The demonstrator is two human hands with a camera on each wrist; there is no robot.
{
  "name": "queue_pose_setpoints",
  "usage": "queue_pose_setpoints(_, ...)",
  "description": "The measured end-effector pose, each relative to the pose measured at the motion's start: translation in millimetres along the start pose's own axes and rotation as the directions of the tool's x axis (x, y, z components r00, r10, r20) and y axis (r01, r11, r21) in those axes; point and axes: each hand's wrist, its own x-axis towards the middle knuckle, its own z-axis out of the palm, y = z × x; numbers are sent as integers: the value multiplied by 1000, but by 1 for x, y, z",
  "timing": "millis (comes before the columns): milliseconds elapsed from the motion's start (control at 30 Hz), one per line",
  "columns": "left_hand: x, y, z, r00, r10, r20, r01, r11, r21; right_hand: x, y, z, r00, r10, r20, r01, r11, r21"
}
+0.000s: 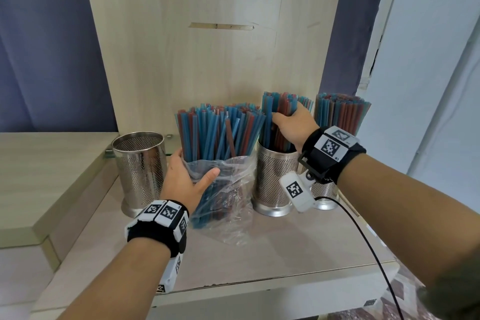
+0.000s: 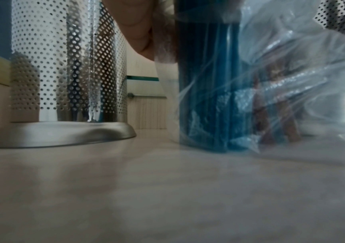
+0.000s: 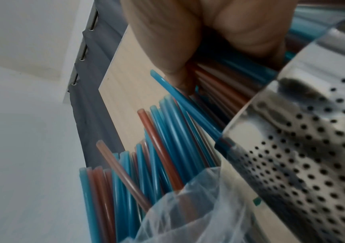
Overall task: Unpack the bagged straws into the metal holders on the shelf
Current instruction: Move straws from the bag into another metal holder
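Note:
A clear plastic bag [image 1: 228, 189] [image 2: 292, 85] [image 3: 188, 210] of blue and red straws [image 1: 220, 132] [image 3: 146, 164] stands upright on the shelf [image 1: 285, 249]. My left hand [image 1: 187, 176] [image 2: 138, 24] grips the bag around its middle, thumb in front and fingers behind. My right hand [image 1: 291, 125] [image 3: 177, 41] grips a bundle of straws [image 1: 278, 112] [image 3: 215, 85] standing in the middle metal holder [image 1: 275, 179] [image 3: 304, 139]. An empty perforated holder [image 1: 140, 169] [image 2: 67, 74] stands left of the bag. A third holder [image 1: 324, 192], full of straws [image 1: 340, 114], stands behind my right wrist.
The wooden back panel [image 1: 207, 47] rises right behind the holders. A lower stepped ledge [image 1: 46, 176] lies to the left. A black cable [image 1: 368, 249] runs from my right wrist over the shelf's front edge. A wall [image 1: 428, 86] closes in on the right.

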Motion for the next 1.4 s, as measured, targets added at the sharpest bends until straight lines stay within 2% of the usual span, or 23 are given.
queue_pose_setpoints(133,0,0,0,1000,16,-13,-16,1000,-14,-7,-16,-6,998,-21,-59,14,993,-114)
queue_pose_setpoints(233,1,-1,1,1000,20,-16,-21,1000,-16,-11,-21,-13,974,-196,-115,170,963,-207)
queue_pose_setpoints(333,1,-2,1,999,34,-30,-35,999,-29,-16,-26,-17,920,-369,-132,331,911,-245)
queue_pose_setpoints(467,1,-3,2,999,36,-31,-37,999,-27,-27,-21,-22,805,-557,-204,458,803,-382)
queue_pose_setpoints(533,2,-4,1,999,28,-23,-28,1000,-12,-35,-11,-19,806,-547,-225,451,815,-364)
queue_pose_setpoints(733,2,-4,1,1000,-12,4,12,1000,22,-38,20,-3,896,-419,-146,354,873,-334)
queue_pose_setpoints(867,2,-3,1,1000,-14,3,14,1000,23,-25,24,-4,925,-348,-152,315,926,-207)
queue_pose_setpoints(1000,2,-3,2,1000,-13,1,13,1000,28,-10,28,-9,985,-159,-67,153,985,-84)
queue_pose_setpoints(1100,3,-4,2,1000,-11,-1,11,1000,22,-4,30,-13,997,-65,-37,63,997,-52)
queue_pose_setpoints(1300,3,-5,2,1000,-21,-1,21,999,29,-13,27,-19,999,-37,-14,36,997,-68)
queue_pose_setpoints(1367,4,-6,2,1000,-22,-1,22,999,29,-27,20,-18,993,-82,-86,73,992,-98)
queue_pose_setpoints(1400,4,-6,2,1000,-23,-1,23,999,27,-38,15,-17,974,-155,-164,134,982,-133)
